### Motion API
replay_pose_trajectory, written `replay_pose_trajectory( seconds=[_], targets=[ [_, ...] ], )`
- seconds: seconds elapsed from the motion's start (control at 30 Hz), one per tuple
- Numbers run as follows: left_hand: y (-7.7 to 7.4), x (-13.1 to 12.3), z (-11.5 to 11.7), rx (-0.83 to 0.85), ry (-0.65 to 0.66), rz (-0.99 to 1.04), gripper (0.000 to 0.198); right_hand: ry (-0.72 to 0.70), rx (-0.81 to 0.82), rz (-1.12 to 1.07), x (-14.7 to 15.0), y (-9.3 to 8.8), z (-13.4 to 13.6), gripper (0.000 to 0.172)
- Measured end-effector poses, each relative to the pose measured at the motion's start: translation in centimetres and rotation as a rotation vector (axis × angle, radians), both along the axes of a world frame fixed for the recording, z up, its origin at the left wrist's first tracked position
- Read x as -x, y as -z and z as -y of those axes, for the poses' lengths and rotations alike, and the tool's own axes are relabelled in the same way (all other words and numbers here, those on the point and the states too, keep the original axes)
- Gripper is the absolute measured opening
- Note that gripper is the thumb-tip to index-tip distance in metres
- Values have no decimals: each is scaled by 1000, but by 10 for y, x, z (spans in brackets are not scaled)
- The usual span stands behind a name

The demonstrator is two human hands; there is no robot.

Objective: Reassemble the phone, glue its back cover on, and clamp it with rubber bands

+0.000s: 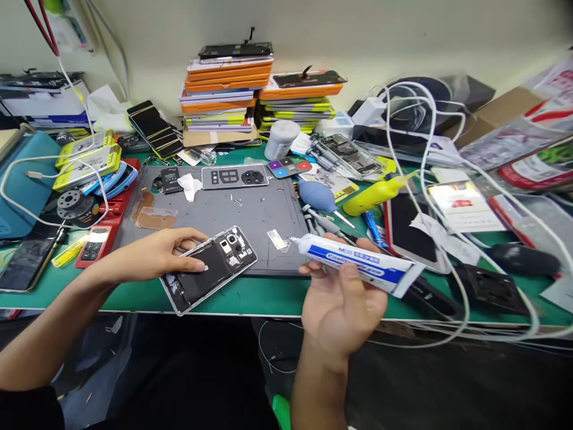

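An opened smartphone (210,272), its back off and its inside parts showing, is gripped by my left hand (172,257). My left thumb lies across the black area, and the other fingers go behind the far edge. The phone is tilted over the front edge of the grey work mat (264,212). In my right hand (342,298) is a white and blue glue tube (358,263), its thin nozzle pointing left toward the mat. My thumb presses on the tube's side. Below the nozzle tip, a small whitish metal plate (277,240) lies on the mat.
Stacks of boxed parts (224,89) stand against the wall. Near the mat's right side are a blue air blower (317,196), a yellow bottle (376,194) and several tools. Loose white cables (465,239) loop over the right side. A red case (114,221) borders the mat's left.
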State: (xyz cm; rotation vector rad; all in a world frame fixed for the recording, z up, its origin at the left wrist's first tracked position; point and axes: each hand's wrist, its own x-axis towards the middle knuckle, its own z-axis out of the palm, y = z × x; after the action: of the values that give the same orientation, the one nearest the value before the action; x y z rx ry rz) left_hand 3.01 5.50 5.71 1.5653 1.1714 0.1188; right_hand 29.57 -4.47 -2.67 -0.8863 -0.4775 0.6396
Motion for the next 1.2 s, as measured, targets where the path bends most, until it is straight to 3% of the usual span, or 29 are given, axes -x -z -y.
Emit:
replay_pose_trajectory(
  seconds=[0.13, 0.23, 0.37, 0.57, 0.77, 1.2],
  targets=[
    [11, -1, 22, 154, -205, 408, 53, 39, -27, -32, 1, -8, -3, 37],
    [20, -7, 36, 265, -388, 646, 61, 60, -70, -18, 3, -16, -9, 43],
    [35, -14, 44, 197, -514, 791, 61, 12, -103, 83, 11, -27, -22, 45],
    [55, -10, 60, 112, -450, 789, 47, -20, -143, 258, 33, -39, -33, 40],
    [66, -4, 78, 129, -374, 769, 46, -59, -122, 331, 45, -32, -33, 39],
    [69, -3, 78, 138, -332, 794, 45, -58, -86, 364, 46, -23, -32, 37]
  ],
)
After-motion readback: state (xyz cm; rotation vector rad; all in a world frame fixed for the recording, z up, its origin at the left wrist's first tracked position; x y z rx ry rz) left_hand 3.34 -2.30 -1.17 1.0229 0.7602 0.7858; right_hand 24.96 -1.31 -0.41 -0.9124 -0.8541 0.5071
